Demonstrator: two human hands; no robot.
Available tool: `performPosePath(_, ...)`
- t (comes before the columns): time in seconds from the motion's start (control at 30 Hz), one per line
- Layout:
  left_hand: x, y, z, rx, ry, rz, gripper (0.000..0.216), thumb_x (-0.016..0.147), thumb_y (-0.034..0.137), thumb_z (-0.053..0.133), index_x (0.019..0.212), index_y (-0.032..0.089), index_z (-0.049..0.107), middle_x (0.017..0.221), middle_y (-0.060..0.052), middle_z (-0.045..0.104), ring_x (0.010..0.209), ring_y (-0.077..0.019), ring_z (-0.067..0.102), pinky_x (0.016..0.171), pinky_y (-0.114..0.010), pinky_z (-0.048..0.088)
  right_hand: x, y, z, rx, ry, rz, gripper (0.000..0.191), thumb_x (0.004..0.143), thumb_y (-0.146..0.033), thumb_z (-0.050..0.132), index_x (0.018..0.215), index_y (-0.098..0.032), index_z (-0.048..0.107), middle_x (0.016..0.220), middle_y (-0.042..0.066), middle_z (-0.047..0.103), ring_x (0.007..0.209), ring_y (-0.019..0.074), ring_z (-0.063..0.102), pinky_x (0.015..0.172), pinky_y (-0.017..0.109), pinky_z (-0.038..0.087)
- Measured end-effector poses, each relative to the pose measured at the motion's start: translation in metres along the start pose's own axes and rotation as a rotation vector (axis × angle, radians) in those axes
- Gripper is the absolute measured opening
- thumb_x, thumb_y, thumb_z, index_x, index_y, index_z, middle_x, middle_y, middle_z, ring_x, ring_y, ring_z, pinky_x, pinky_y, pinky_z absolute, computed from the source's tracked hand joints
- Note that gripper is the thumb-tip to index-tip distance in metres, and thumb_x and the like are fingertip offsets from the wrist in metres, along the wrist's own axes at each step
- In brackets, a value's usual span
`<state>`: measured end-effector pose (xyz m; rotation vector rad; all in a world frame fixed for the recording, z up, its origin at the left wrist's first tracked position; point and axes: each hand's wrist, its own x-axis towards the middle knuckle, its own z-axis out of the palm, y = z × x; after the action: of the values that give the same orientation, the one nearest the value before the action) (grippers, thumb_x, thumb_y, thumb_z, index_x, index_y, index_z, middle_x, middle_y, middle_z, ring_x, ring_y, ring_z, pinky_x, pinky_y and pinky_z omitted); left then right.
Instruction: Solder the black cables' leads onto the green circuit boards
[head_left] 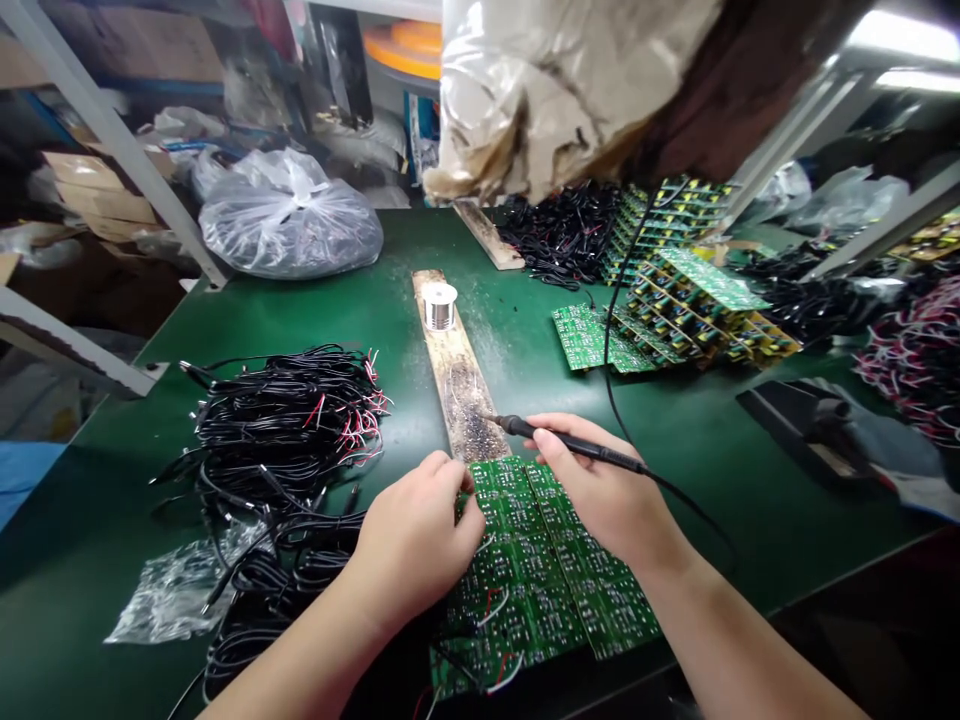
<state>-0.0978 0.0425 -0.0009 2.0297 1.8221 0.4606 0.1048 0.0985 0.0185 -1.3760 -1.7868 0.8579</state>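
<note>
Bare forearms (300, 660) reach in from the lower edge toward a panel of green circuit boards (540, 590), its long axis running from the fingers back toward the person. The left hand's (412, 540) fingers curl together on the panel's far edge; whether they grip it cannot be told. The right hand's (604, 490) fingers close around a black soldering iron (577, 450), its tip pointing left just beyond the panel, above a scorched wooden strip (465, 410). Farther along the strip stands a solder spool (439, 306). Black wires (277, 430) lie left of the left hand; stacked populated boards (690, 310) sit well off to the right.
</note>
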Motion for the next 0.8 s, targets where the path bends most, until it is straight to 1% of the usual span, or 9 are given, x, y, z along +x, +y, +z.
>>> performPosePath(0.17, 0.0009, -0.0024, -0.0070, -0.163, -0.044, -0.018, 0.019, 0.092, 0.024, 0.047, 0.090, 0.026, 0.066, 0.095, 0.001, 0.064, 0.082, -0.0160, 0.060, 0.071, -0.031, 0.042, 0.0036, 0.0011, 0.0032, -0.017, -0.006, 0.008, 0.022, 0.098, -0.042, 0.060, 0.111, -0.030, 0.074, 0.097, 0.000, 0.078, 0.088, 0.0178, 0.073, 0.079, 0.033, 0.059)
performPosePath(0.27, 0.0019, -0.0029, -0.0083, -0.206, -0.047, -0.028, 0.022, 0.093, 0.024, 0.046, 0.088, 0.026, 0.068, 0.093, 0.001, 0.064, 0.083, -0.0160, 0.060, 0.072, -0.031, 0.044, 0.0042, 0.0018, 0.0039, -0.019, -0.004, 0.018, 0.024, 0.098, -0.042, 0.060, 0.112, -0.029, 0.074, 0.097, 0.000, 0.078, 0.088, 0.0181, 0.073, 0.076, 0.033, 0.059)
performPosePath(0.4, 0.0022, -0.0013, -0.0091, -0.199, -0.051, -0.023, 0.023, 0.094, 0.023, 0.046, 0.084, 0.025, 0.067, 0.090, 0.001, 0.064, 0.081, -0.0159, 0.060, 0.071, -0.031, 0.044, 0.0044, 0.0017, 0.0038, -0.013, -0.007, 0.024, 0.026, 0.098, -0.042, 0.060, 0.114, -0.028, 0.074, 0.098, 0.002, 0.078, 0.089, 0.0188, 0.073, 0.079, 0.034, 0.060)
performPosePath(0.57, 0.0016, -0.0001, -0.0091, -0.157, -0.063, -0.001, 0.021, 0.095, 0.025, 0.047, 0.080, 0.024, 0.062, 0.087, 0.000, 0.062, 0.078, -0.0158, 0.059, 0.068, -0.031, 0.042, 0.0038, 0.0011, 0.0039, -0.003, -0.002, 0.021, 0.025, 0.097, -0.043, 0.061, 0.112, -0.028, 0.074, 0.099, 0.001, 0.078, 0.091, 0.0186, 0.073, 0.083, 0.035, 0.060)
performPosePath(0.7, 0.0006, 0.0004, -0.0086, -0.119, -0.058, 0.007, 0.018, 0.094, 0.025, 0.048, 0.079, 0.023, 0.057, 0.084, 0.001, 0.060, 0.075, -0.0153, 0.057, 0.066, -0.032, 0.039, 0.0048, 0.0015, 0.0046, 0.002, -0.006, 0.018, 0.025, 0.098, -0.043, 0.061, 0.113, -0.029, 0.074, 0.098, 0.001, 0.078, 0.089, 0.0180, 0.073, 0.079, 0.033, 0.060)
performPosePath(0.8, 0.0001, -0.0002, -0.0077, -0.099, -0.063, 0.007, 0.019, 0.095, 0.026, 0.047, 0.079, 0.023, 0.057, 0.084, 0.001, 0.059, 0.074, -0.0155, 0.056, 0.065, -0.031, 0.038, 0.0060, 0.0023, 0.0045, 0.004, -0.009, 0.013, 0.024, 0.098, -0.043, 0.061, 0.113, -0.029, 0.074, 0.098, 0.001, 0.078, 0.087, 0.0179, 0.072, 0.076, 0.034, 0.060)
